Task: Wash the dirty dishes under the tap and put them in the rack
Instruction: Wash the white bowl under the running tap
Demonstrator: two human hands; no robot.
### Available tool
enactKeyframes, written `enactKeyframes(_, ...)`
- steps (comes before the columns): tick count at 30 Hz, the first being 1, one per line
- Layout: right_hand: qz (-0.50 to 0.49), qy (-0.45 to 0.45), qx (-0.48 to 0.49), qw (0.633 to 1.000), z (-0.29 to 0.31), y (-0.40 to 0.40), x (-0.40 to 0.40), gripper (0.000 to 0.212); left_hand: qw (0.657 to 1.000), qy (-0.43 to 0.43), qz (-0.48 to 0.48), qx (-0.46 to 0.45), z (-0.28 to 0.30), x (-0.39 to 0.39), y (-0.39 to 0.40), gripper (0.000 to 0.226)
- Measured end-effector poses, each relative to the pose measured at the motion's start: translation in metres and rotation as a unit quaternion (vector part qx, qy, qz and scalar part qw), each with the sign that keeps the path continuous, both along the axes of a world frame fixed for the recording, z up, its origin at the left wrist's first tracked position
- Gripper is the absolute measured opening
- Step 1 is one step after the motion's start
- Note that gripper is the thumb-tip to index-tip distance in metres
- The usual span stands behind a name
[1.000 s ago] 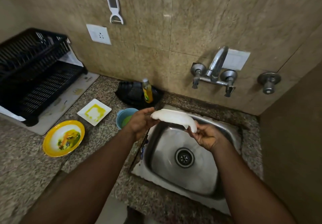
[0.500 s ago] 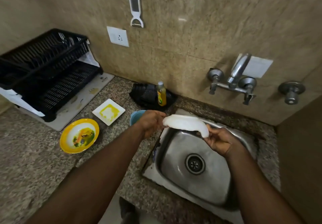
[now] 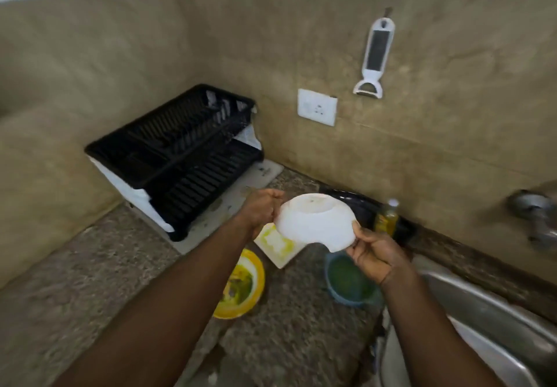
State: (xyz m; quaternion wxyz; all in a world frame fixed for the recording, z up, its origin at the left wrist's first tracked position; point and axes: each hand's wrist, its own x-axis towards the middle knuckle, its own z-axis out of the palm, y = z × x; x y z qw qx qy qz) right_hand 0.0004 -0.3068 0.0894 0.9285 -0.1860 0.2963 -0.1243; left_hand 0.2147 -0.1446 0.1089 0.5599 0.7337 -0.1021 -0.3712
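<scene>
White bowl (image 3: 316, 222) at frame centre, held above the counter (image 3: 90, 281), flipped so its base faces up & toward the camera, rim down-right; long axis runs upper left to lower right. Left hand (image 3: 261, 209) grips its left edge, fingers curled. Right hand (image 3: 372, 254) pinches the lower-right rim, thumb on top. Below: square white plate (image 3: 278, 245) w/ yellow smear, yellow plate (image 3: 241, 287), blue bowl (image 3: 349, 281). Black rack (image 3: 177, 157) at centre-left, sink (image 3: 482, 326) at lower right.
</scene>
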Motion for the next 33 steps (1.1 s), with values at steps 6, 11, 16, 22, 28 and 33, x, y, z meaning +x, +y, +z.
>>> enactKeyframes(6, 0.034, 0.008, 0.001, 0.999, -0.041, 0.051, 0.145, 0.053, 0.939, -0.292, -0.043, 0.179, 0.018, 0.107, 0.073, 0.02)
enactKeyframes(11, 0.034, 0.006, -0.025, 0.999, -0.066, 0.068, 0.229, 0.051, 0.769, -0.552, -0.162, 0.279, 0.019, 0.168, 0.102, 0.047)
enactKeyframes(16, 0.021, 0.008, -0.044, 0.999, -0.086, 0.07, 0.293, 0.057, 0.672, -0.618, -0.231, 0.337, 0.026, 0.216, 0.099, 0.068)
enactKeyframes(22, 0.001, 0.006, -0.044, 0.999, -0.113, 0.062, 0.367, 0.07, 0.732, -0.576, -0.255, 0.26, 0.023, 0.271, 0.09, 0.06)
enactKeyframes(28, -0.002, 0.011, -0.049, 0.999, -0.128, 0.057, 0.436, 0.059, 0.74, -0.579, -0.277, 0.202, 0.017, 0.291, 0.094, 0.06)
enactKeyframes(33, 0.017, 0.005, -0.065, 0.998, -0.13, 0.053, 0.479, 0.056, 0.728, -0.597, -0.274, 0.196, 0.014, 0.291, 0.095, 0.061)
